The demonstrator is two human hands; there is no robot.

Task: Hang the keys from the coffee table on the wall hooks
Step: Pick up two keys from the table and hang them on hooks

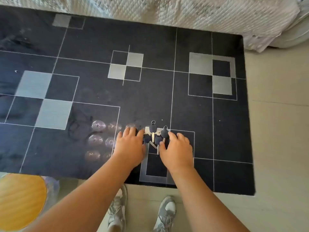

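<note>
Several keys (154, 135) with dark blue heads and small metal rings lie close together on the black glass coffee table (150, 91), near its front edge. My left hand (129, 144) rests palm down just left of them, its fingertips touching the leftmost key. My right hand (176, 149) lies palm down just to their right, its fingers over the rightmost key and its thumb by a key blade. Neither hand has lifted a key. No wall hooks are in view.
A sofa with a quilted cream cover (184, 12) runs along the table's far side. A round wooden stool (20, 201) stands at the lower left. My two grey shoes (164, 213) stand on the pale tiled floor (275, 131).
</note>
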